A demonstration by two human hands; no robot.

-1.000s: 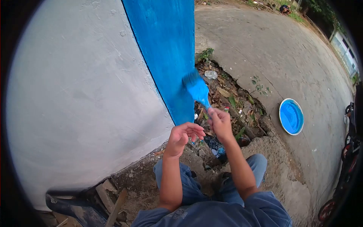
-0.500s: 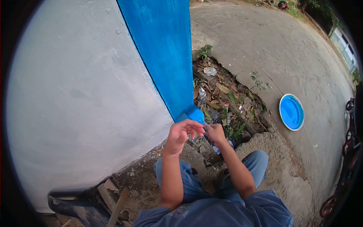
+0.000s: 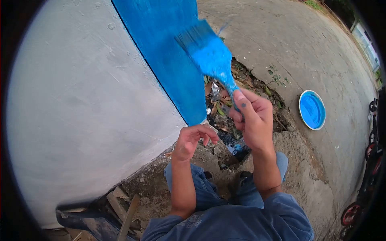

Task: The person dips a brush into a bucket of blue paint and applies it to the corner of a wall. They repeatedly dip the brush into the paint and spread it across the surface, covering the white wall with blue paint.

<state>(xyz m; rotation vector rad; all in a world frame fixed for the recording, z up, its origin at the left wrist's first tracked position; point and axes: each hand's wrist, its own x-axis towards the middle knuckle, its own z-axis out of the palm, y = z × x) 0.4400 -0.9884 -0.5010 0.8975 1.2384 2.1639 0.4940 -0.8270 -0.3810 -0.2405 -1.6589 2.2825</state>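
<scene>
A wide paintbrush, coated in blue paint, is raised with its dark bristles toward the upper left. My right hand is closed round its handle, the thumb along the near side. Behind the bristles, in this view, stands the blue-painted column face, which narrows to a corner at the ground. My left hand hangs by the foot of that column, fingers loosely curved and apart, with nothing in it. On the concrete to the right rests a round basin with blue paint inside.
A white wall fills the left side. Leaves and litter lie in a broken hollow in the concrete. Wood pieces and a dark plastic object are at lower left. Wheeled vehicles stand at the right edge.
My right hand has lifted the paintbrush from the column's foot, up and to the right, bringing the whole brush into view. My left hand has stayed nearly in place.
</scene>
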